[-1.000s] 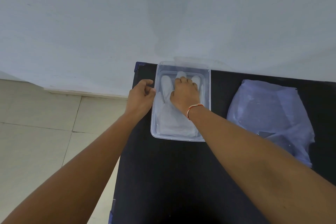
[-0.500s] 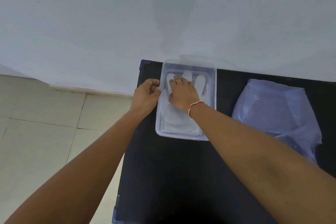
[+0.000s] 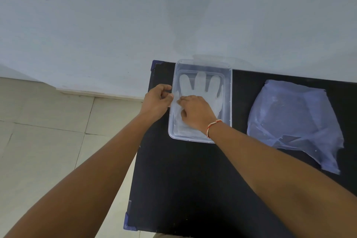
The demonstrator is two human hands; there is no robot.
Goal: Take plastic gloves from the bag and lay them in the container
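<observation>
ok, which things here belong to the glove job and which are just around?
Job:
- plastic glove, lying flat in the container
- clear container
- plastic bag, right of it
- left hand at the container's left rim
- right hand on the glove

Just around:
- black table
- wrist thread

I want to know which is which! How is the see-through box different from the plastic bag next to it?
The container is a stiff, clear rectangle with raised walls; the bag is soft, bluish and crumpled flat. The container holds a spread glove with the right hand pressing in it and the left hand at its rim; no hand touches the bag. Both rest on the black table.
</observation>
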